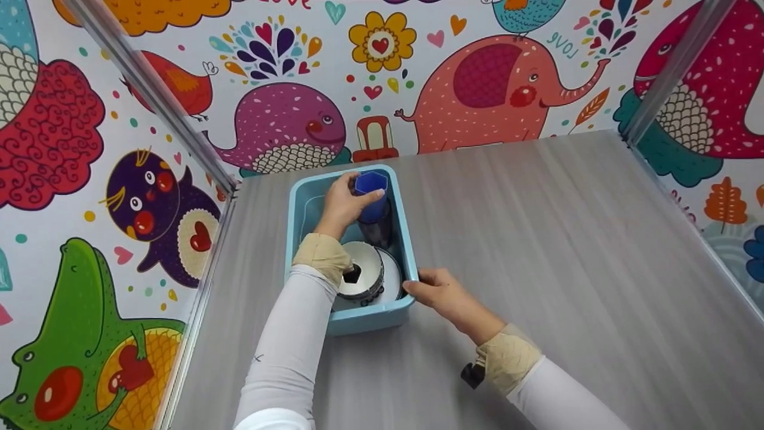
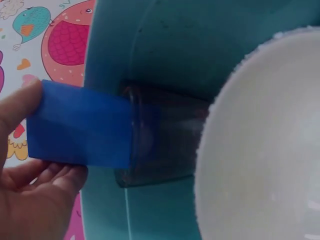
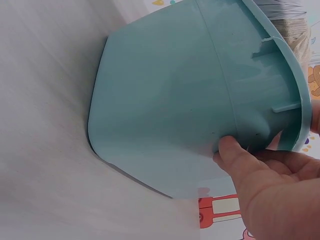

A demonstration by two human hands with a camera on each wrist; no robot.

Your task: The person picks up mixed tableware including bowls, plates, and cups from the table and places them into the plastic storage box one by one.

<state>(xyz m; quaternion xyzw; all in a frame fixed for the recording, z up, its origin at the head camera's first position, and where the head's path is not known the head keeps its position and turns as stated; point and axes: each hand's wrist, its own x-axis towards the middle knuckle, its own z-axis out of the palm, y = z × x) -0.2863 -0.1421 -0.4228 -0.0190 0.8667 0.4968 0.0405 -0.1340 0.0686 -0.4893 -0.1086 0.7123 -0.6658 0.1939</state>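
Inside the tub (image 1: 298, 197), the left hand (image 1: 341, 206) has its fingers and thumb curled round a blue cup (image 1: 372, 194), which sits nested in a dark cup (image 1: 377, 230) at the far end. Just nearer lie white bowls (image 1: 364, 275). At the tub's near right rim, the right hand (image 1: 444, 292) grips the edge, thumb pressed against the outer wall. All rests on a grey table (image 1: 567, 251).
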